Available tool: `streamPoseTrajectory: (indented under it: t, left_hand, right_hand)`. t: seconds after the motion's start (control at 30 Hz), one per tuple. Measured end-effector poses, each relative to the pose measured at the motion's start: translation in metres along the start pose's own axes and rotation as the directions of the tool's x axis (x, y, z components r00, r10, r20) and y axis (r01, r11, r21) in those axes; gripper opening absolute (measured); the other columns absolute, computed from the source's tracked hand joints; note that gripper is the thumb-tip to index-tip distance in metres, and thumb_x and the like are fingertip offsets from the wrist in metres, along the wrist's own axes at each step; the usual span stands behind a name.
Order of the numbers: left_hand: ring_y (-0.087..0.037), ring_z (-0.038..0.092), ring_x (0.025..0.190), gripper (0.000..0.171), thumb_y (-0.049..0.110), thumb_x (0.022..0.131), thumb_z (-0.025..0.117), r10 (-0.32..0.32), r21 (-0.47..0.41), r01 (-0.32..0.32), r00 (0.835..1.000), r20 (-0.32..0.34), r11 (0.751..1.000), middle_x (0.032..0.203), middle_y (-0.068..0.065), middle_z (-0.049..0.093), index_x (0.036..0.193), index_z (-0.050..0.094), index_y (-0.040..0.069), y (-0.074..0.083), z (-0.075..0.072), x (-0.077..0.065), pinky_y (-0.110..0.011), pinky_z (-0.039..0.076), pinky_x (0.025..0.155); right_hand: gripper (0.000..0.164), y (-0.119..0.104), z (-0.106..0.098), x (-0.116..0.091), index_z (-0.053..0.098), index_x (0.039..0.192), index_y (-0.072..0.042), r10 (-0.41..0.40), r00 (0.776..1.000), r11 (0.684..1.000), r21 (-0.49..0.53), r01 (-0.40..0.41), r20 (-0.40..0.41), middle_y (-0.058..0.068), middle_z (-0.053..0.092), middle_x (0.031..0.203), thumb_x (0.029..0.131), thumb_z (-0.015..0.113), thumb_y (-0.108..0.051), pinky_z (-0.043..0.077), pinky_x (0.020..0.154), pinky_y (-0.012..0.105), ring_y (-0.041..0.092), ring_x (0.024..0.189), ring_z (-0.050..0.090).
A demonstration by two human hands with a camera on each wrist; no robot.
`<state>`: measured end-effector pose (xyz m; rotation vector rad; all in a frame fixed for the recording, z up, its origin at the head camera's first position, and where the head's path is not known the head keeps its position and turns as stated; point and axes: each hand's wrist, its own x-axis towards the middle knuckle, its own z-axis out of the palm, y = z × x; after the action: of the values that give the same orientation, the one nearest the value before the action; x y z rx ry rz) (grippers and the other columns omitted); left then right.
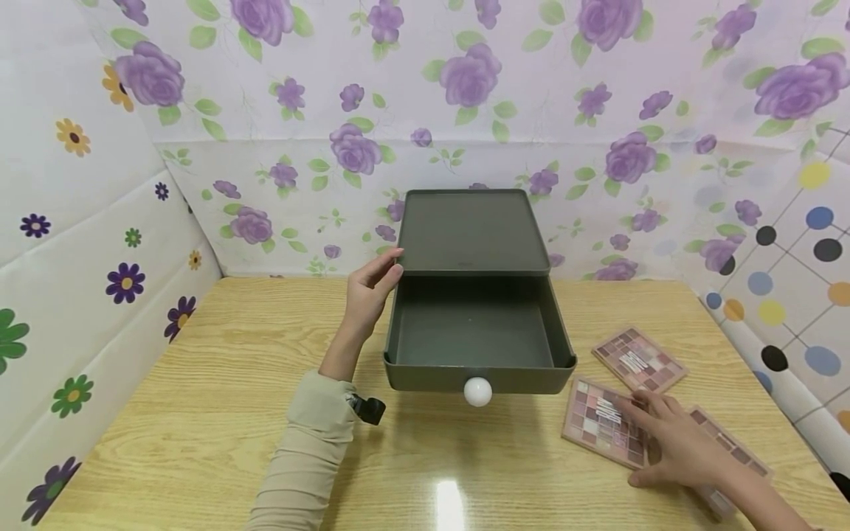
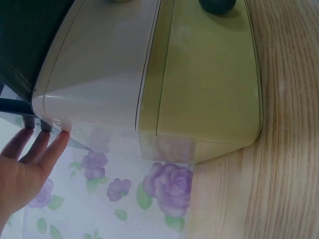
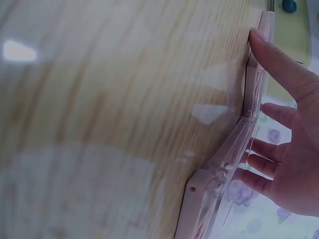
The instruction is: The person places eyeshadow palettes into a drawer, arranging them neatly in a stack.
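Observation:
A small drawer cabinet (image 1: 473, 228) stands at the middle back of the table, its dark grey top drawer (image 1: 474, 324) pulled out with nothing inside. My left hand (image 1: 369, 291) rests its fingertips against the cabinet's left side, near the top. Below the dark drawer, the left wrist view shows a pale drawer (image 2: 99, 69) and a yellow-green drawer (image 2: 209, 74). To the right lie three eyeshadow palettes: one at the back (image 1: 639, 360), one nearer (image 1: 604, 420) and one partly covered (image 1: 730, 446). My right hand (image 1: 687, 446) hovers over the nearer palettes, fingers spread, thumb beside a palette edge.
A white round knob (image 1: 477, 391) sticks out from the dark drawer's front. Behind the table hangs a purple-flowered cloth (image 1: 358, 151), with patterned cloths at both sides. A wood-grain tabletop (image 1: 219, 413) carries everything.

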<state>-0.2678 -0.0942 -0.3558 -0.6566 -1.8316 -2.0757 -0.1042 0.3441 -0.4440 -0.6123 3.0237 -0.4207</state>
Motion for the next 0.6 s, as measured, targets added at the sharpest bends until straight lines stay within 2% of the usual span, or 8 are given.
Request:
streamPoseTrajectory:
  t: [0.27, 0.5, 0.6]
  left_hand:
    - [-0.011, 0.053, 0.106, 0.030, -0.001, 0.088, 0.054, 0.001, 0.007, -0.001, 1.000, -0.016, 1.000, 0.124, -0.012, 0.054, 0.117, 0.054, -0.012, -0.0002, 0.0000, 0.0006, -0.021, 0.049, 0.079]
    - [-0.012, 0.052, 0.108, 0.030, -0.001, 0.088, 0.054, 0.006, 0.013, -0.005, 1.000, -0.016, 1.000, 0.125, -0.017, 0.053, 0.116, 0.055, -0.012, -0.0001, 0.0001, 0.0007, -0.021, 0.048, 0.082]
    - [-0.012, 0.052, 0.109, 0.030, -0.002, 0.088, 0.054, 0.010, 0.008, -0.010, 1.000, -0.023, 1.000, 0.125, -0.018, 0.053, 0.116, 0.055, -0.012, -0.0002, 0.0006, 0.0010, -0.021, 0.048, 0.082]
  right_hand:
    - [0.102, -0.0014, 0.0004, 0.0039, 0.047, 0.134, -0.013, 0.033, 0.999, 0.999, 0.016, -0.033, -0.008, 0.023, 0.040, 0.124, 0.050, 0.073, -0.067, 0.042, 0.076, 0.059, 0.040, 0.106, 0.038]
    - [0.103, -0.0032, -0.0058, 0.0054, 0.050, 0.130, -0.011, 0.026, 0.997, 0.999, 0.027, -0.024, -0.071, 0.017, 0.043, 0.115, 0.048, 0.072, -0.070, 0.044, 0.072, 0.058, 0.035, 0.099, 0.043]
    - [0.099, -0.0047, -0.0091, 0.0065, 0.052, 0.128, -0.011, 0.004, 0.994, 1.000, 0.027, -0.001, -0.109, 0.014, 0.043, 0.111, 0.050, 0.075, -0.066, 0.044, 0.070, 0.056, 0.033, 0.096, 0.042]
